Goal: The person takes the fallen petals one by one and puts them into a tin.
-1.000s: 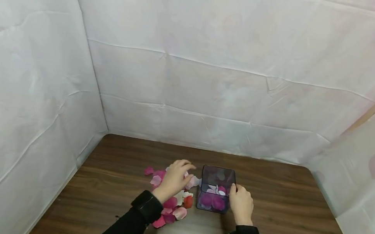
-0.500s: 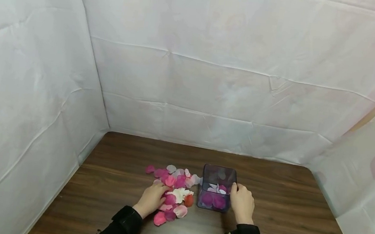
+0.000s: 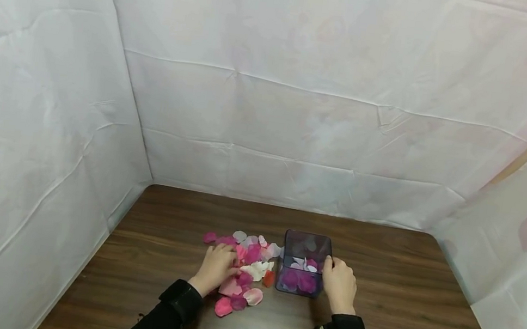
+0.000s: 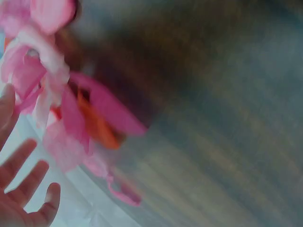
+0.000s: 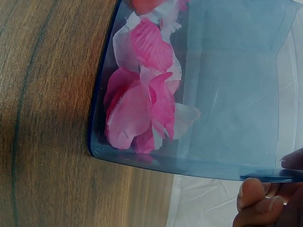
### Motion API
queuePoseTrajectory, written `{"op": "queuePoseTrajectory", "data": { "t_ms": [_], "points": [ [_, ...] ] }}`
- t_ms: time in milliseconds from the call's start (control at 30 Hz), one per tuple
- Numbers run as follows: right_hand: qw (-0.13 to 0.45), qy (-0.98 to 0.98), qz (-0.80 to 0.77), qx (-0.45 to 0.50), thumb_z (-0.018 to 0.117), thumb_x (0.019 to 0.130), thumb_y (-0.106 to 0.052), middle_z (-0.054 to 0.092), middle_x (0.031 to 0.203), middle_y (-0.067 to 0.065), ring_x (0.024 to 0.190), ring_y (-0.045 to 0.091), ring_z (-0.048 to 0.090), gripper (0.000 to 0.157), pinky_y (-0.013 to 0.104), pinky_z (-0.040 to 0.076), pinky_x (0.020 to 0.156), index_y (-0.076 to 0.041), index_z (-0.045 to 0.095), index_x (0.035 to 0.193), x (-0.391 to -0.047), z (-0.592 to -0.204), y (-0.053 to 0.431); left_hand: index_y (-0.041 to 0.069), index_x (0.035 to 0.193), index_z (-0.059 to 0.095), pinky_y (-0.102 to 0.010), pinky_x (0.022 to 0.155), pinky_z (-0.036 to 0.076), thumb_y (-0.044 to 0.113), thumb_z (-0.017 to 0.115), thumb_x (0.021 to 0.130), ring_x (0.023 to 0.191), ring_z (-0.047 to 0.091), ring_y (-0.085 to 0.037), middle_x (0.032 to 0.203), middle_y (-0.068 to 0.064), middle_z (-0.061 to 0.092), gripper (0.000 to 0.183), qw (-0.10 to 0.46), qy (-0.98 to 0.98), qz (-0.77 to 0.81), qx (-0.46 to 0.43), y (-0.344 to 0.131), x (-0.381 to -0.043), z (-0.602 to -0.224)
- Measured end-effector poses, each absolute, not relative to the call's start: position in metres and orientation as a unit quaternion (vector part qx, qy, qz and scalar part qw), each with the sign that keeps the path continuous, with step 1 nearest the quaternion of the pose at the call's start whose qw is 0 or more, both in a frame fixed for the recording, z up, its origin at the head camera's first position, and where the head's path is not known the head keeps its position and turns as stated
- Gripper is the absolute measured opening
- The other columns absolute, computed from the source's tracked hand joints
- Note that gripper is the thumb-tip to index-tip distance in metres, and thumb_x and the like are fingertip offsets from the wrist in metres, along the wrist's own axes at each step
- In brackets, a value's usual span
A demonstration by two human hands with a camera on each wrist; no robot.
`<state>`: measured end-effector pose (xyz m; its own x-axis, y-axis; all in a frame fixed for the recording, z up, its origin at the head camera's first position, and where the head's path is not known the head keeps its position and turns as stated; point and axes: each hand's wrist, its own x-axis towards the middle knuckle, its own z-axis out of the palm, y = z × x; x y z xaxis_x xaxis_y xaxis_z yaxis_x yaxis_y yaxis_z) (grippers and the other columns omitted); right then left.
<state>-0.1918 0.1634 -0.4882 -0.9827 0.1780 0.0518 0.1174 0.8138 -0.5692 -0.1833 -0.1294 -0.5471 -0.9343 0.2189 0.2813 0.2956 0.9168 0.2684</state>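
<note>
A heap of loose petals (image 3: 254,253), pink, magenta, white and orange, lies on the table left of centre. My left hand (image 3: 215,269) is at the heap's left side, its fingertips over the petals. In the left wrist view the fingers of that hand (image 4: 29,182) are spread and slightly bent, with petals (image 4: 75,106) just beyond them. Right of the heap stands a see-through bluish-purple box (image 3: 296,245) with petals (image 5: 152,49) inside. My right hand (image 3: 340,287) pinches the box's right rim, thumb inside and fingers outside, as the right wrist view shows.
The brown wood-grain table (image 3: 406,292) extends on both sides of the heap and box. White cloth (image 3: 269,116) hangs behind the table and along its sides. One pale petal lies against the box's left wall.
My left hand has moved from over the heap near the box to the heap's left side, then slightly away from me. Some petals there have shifted. The right hand keeps its hold.
</note>
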Motion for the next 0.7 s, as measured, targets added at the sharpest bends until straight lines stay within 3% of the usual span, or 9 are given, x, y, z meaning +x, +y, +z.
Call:
{"op": "queuePoseTrajectory", "data": {
  "t_ms": [133, 400, 700],
  "points": [
    [0.051, -0.952, 0.293, -0.077, 0.036, 0.098, -0.027, 0.063, 0.111, 0.029, 0.095, 0.050, 0.060, 0.044, 0.058, 0.047, 0.074, 0.003, 0.064, 0.113, -0.192, -0.489, 0.164, 0.018, 0.070, 0.068, -0.036, 0.070, 0.039, 0.028, 0.076, 0.076, 0.083, 0.058, -0.019, 0.079, 0.004, 0.065, 0.014, 0.118, -0.970, -0.160, -0.136, -0.131, -0.188, -0.544],
    [0.053, -0.952, 0.293, -0.077, 0.036, 0.098, -0.027, 0.063, 0.111, 0.029, 0.094, 0.050, 0.060, 0.044, 0.058, 0.047, 0.072, 0.003, 0.064, 0.113, -0.192, -0.490, 0.164, 0.011, 0.086, 0.071, -0.023, 0.059, 0.047, 0.016, 0.067, 0.086, 0.063, 0.057, -0.007, 0.077, 0.001, 0.069, 0.006, 0.114, -0.952, -0.255, -0.122, -0.121, -0.198, -0.511],
    [0.051, -0.951, 0.297, -0.076, 0.036, 0.098, -0.028, 0.064, 0.109, 0.029, 0.093, 0.049, 0.060, 0.043, 0.057, 0.048, 0.070, 0.003, 0.065, 0.109, -0.193, -0.489, 0.164, 0.011, 0.092, 0.068, -0.029, 0.074, 0.052, 0.020, 0.060, 0.092, 0.081, 0.065, -0.015, 0.088, -0.002, 0.070, 0.013, 0.157, -0.930, -0.276, -0.188, -0.073, -0.225, -0.451]
  ]
}}
